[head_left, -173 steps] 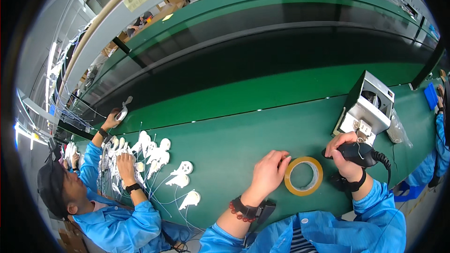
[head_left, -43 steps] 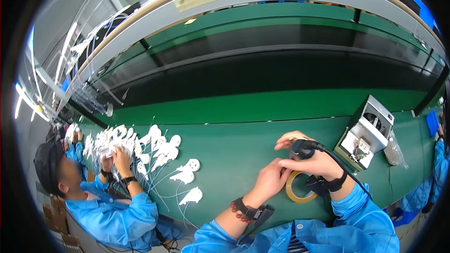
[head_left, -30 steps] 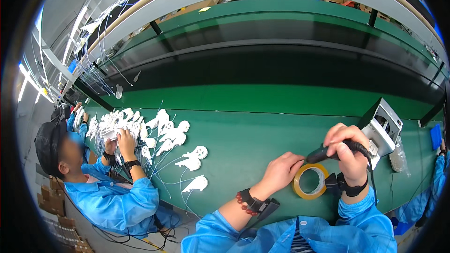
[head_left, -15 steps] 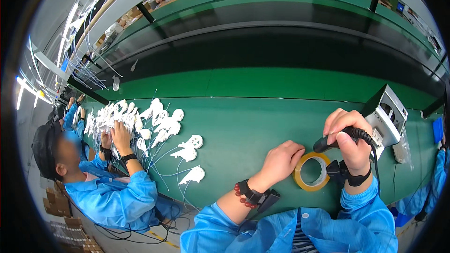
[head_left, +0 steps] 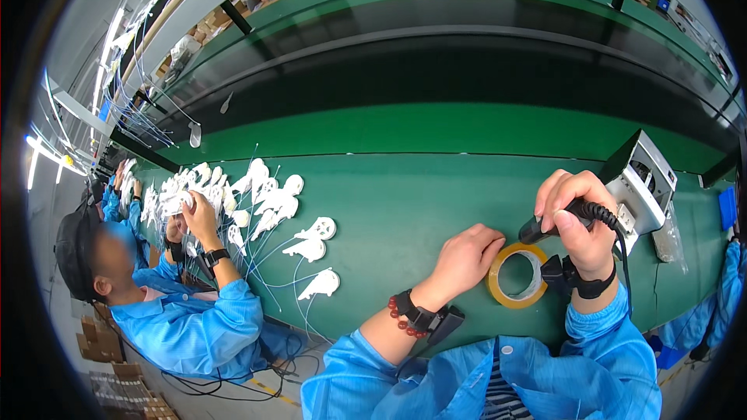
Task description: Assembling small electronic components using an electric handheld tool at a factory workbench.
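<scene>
My right hand is closed around a black tool with a coiled black cable, held tip-down just above a roll of yellowish tape lying flat on the green workbench. My left hand rests on the bench with its fingertips at the left edge of the tape roll, fingers curled, holding nothing that I can see. Both forearms are in blue sleeves, with black straps at the wrists.
A grey-and-white box-shaped device stands right of my right hand. Several white plastic parts with thin wires lie at the left, where a co-worker's hands handle one. A dark conveyor channel runs behind.
My right hand has brought the black tool from the right over to the tape roll. My left hand has stayed beside the roll. The view has tilted and shifted.
</scene>
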The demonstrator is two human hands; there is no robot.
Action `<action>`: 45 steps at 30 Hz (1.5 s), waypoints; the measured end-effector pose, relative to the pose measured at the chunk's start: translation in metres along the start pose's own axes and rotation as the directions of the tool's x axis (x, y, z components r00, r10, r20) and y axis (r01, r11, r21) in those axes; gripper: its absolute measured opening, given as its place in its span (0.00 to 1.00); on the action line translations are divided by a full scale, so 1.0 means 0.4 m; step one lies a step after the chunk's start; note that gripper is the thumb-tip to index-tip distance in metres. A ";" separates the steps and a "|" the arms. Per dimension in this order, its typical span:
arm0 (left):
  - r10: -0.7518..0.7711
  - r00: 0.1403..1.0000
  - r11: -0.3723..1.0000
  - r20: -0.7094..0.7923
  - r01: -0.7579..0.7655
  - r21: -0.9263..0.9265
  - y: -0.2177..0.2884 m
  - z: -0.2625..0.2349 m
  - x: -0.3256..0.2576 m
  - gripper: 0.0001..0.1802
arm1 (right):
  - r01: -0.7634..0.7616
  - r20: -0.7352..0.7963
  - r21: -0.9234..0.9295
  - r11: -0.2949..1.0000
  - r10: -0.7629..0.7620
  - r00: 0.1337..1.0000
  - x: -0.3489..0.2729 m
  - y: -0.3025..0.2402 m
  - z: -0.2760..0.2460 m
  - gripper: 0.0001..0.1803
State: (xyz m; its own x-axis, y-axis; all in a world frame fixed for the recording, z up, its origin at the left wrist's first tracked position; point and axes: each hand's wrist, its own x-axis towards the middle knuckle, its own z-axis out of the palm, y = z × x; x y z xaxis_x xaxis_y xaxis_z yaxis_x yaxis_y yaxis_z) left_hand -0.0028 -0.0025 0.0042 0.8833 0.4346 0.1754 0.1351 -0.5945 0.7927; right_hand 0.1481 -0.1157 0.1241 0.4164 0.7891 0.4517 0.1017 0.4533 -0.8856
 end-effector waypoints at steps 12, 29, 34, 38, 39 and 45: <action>0.011 1.000 1.000 0.017 -0.011 0.021 -0.001 0.009 -0.010 0.08 | 0.135 0.020 -0.030 0.990 -0.134 0.991 -0.018 0.006 0.001 0.20; -0.030 0.996 0.999 0.079 0.034 -0.043 0.000 0.015 -0.003 0.08 | 0.672 0.098 0.130 0.729 -0.684 0.723 -0.097 -0.212 -0.046 0.12; -0.050 0.994 0.999 0.101 0.050 -0.004 -0.015 0.003 0.002 0.08 | 0.751 -0.033 0.196 0.631 -0.761 0.648 -0.110 -0.214 -0.049 0.11; 0.633 0.559 -0.001 0.536 -0.691 0.722 -0.053 -0.038 0.042 0.12 | 0.720 -0.059 0.215 0.660 -0.727 0.684 -0.113 -0.221 -0.058 0.11; 0.650 0.555 0.030 0.519 -0.701 0.713 -0.056 -0.037 0.044 0.11 | 0.764 -0.052 0.199 0.614 -0.772 0.634 -0.103 -0.217 -0.065 0.07; 0.712 0.454 -0.024 0.536 -0.747 0.664 -0.069 -0.031 0.079 0.11 | 0.826 -0.004 0.124 0.549 -0.833 0.554 -0.094 -0.216 -0.082 0.07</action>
State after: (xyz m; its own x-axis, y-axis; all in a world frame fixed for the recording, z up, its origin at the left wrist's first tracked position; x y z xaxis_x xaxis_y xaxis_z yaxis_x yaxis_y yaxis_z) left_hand 0.0158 0.0359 -0.0049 0.7378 -0.5887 0.3304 -0.3653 -0.7597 -0.5379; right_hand 0.1532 -0.1981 0.1801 0.1492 0.0582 0.9871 0.2876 0.9525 -0.0997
